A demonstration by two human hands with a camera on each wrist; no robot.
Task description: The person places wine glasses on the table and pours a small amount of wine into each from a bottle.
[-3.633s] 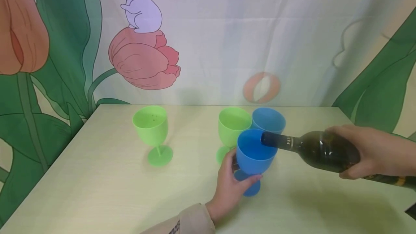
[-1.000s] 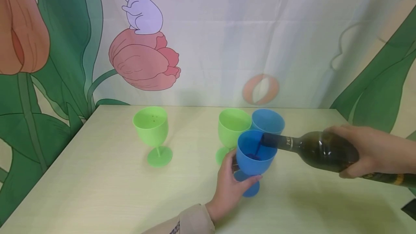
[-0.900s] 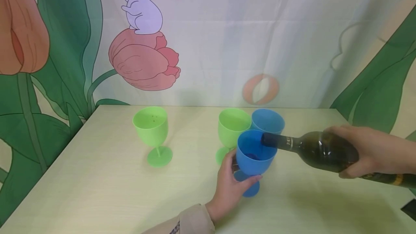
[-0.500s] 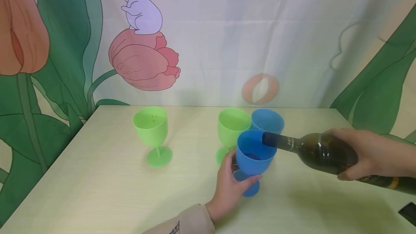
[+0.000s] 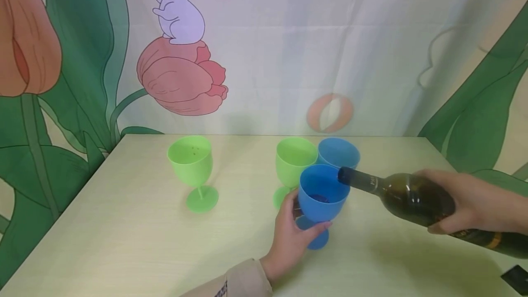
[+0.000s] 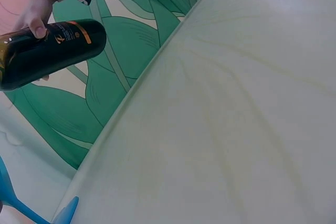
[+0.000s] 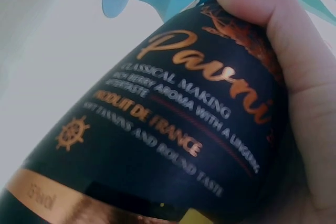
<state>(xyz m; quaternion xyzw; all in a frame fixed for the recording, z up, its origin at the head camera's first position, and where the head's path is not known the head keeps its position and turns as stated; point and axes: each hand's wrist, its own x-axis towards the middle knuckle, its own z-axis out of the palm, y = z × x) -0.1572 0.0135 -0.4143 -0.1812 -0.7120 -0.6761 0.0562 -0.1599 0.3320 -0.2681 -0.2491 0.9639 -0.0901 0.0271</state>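
Observation:
My left hand (image 5: 288,237) holds a blue plastic goblet (image 5: 321,212) around its lower bowl and stem. A small pool of dark liquid (image 5: 319,198) lies inside it. In my right hand (image 5: 474,203) is a dark wine bottle (image 5: 416,198), gripped round its body and tilted with the neck toward the goblet. The bottle's mouth is at the goblet's right rim, and no stream shows from it. The right wrist view shows the bottle's label (image 7: 178,98) close up, with the thumb across its upper part. In the left wrist view the bottle's base (image 6: 94,38) points right.
Behind the held goblet stand a green goblet (image 5: 294,162) and another blue goblet (image 5: 338,150), partly hidden. A second green goblet (image 5: 191,162) with dark specks inside stands at the left on the pale table (image 5: 144,242). A printed cloth (image 5: 255,49) hangs behind.
Dark liquid ran from the bottle into the held goblet about a second ago; the stream has stopped. The bottle's base has dropped and its mouth has shifted right to the rim. The left hand stayed put.

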